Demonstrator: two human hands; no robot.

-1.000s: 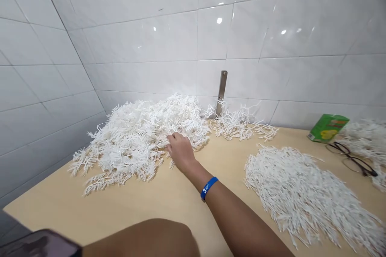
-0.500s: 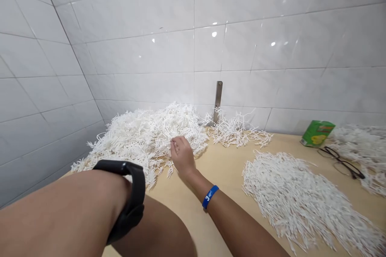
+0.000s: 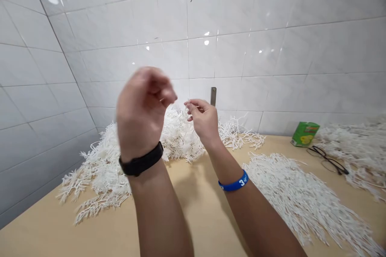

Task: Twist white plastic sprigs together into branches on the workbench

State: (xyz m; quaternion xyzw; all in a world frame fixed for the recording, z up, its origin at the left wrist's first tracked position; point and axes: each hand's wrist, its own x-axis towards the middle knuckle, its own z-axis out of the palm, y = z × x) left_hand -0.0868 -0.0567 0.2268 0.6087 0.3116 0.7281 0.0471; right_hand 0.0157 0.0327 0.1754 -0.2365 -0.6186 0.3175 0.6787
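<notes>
My left hand (image 3: 141,112), with a black band at the wrist, is raised in front of the wall. It is blurred by motion; its fingers curl inward, and whatever is in them cannot be made out. Just right of it, my right hand (image 3: 203,118), wearing a blue wristband (image 3: 237,182), pinches a small white plastic piece (image 3: 187,104) between thumb and fingertips. Behind and below both hands spreads a large heap of white branching plastic pieces (image 3: 105,180), partly covered by my left hand and forearm.
A long pile of loose thin white pieces (image 3: 301,196) lies to the right on the wooden table (image 3: 36,229). Farther right are a green packet (image 3: 305,133), black-framed glasses (image 3: 328,160) and another white pile (image 3: 358,140). A metal strip (image 3: 213,95) is fixed to the tiled wall (image 3: 235,56).
Both hands have come up off the table. My left hand, hidden behind its wrist before, now shows raised; my right hand has lifted from the heap and moved right. The view has shifted slightly.
</notes>
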